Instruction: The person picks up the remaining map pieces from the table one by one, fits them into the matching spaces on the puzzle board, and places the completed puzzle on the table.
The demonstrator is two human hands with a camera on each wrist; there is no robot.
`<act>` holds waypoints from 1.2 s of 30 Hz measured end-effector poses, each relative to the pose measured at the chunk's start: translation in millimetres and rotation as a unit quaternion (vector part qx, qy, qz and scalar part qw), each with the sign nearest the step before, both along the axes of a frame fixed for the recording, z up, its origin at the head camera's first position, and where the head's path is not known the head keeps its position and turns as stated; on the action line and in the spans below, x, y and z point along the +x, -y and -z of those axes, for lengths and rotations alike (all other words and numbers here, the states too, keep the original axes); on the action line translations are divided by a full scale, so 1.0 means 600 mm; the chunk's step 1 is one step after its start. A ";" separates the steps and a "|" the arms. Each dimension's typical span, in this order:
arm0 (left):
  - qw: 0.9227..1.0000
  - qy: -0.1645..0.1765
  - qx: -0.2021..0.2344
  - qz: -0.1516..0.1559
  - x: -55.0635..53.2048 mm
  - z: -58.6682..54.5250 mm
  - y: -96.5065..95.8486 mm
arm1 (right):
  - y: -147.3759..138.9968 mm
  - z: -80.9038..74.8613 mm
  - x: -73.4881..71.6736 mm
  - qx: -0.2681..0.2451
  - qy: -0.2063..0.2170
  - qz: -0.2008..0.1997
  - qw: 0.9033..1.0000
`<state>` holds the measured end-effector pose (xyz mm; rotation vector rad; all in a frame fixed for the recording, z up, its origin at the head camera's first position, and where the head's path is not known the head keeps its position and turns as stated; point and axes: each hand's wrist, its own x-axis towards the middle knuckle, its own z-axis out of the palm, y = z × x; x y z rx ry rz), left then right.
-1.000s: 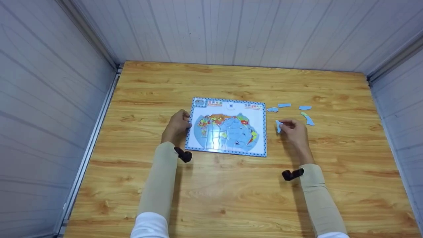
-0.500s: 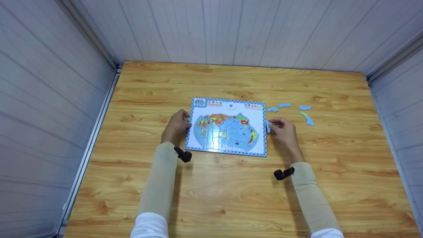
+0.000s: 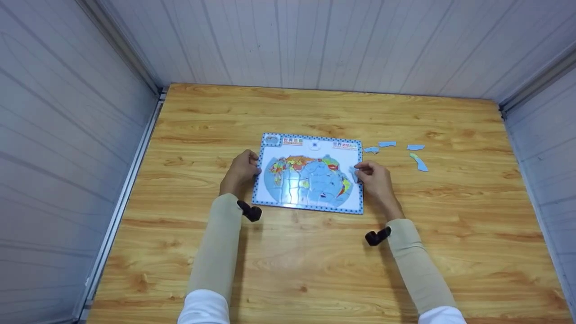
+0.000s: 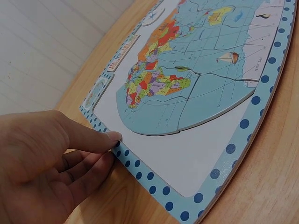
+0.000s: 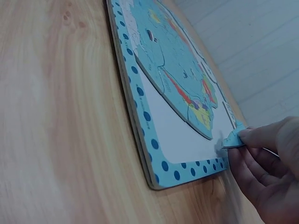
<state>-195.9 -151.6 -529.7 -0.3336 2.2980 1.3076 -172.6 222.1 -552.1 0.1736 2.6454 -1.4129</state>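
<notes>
A world map puzzle board (image 3: 261,198) with a blue dotted border lies flat on the wooden table. My left hand (image 3: 241,171) grips its left edge; in the left wrist view the thumb (image 4: 110,138) rests on the border and the other fingers curl at the side. Between thumb and fingers, my right hand (image 3: 377,180) pinches a light blue puzzle piece (image 5: 235,136). That piece is over the board's right border, beside the right end of the assembled map (image 3: 315,180). Part of it is covered by the thumb.
Several loose blue pieces lie right of the board: one near its corner (image 3: 371,150), a strip (image 3: 387,144), another strip (image 3: 415,147) and a curved, partly yellow piece (image 3: 419,162). Pale panel walls (image 3: 297,45) enclose the table (image 3: 297,265) at the back and sides.
My right hand has moved left with the puzzle piece, from the bare table to over the board's right border. The left hand and the board have stayed put.
</notes>
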 end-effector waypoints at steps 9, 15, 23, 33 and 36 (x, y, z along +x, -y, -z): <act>1.000 0.006 0.007 -0.006 0.000 -0.002 -0.001 | 0.010 -0.004 -0.002 0.002 0.013 -0.019 1.000; 1.000 -0.008 -0.005 0.005 0.000 0.003 0.000 | 0.013 -0.001 -0.006 0.029 -0.010 -0.051 0.998; 1.000 -0.001 0.000 0.007 -0.002 0.002 0.001 | 0.016 -0.003 -0.008 0.058 -0.006 -0.076 0.995; 1.000 0.004 -0.004 0.005 -0.001 -0.003 0.000 | 0.021 -0.003 -0.009 0.060 -0.003 -0.079 0.995; 1.000 0.007 -0.002 0.003 -0.002 -0.002 0.000 | 0.022 -0.004 -0.008 0.053 0.002 -0.077 0.996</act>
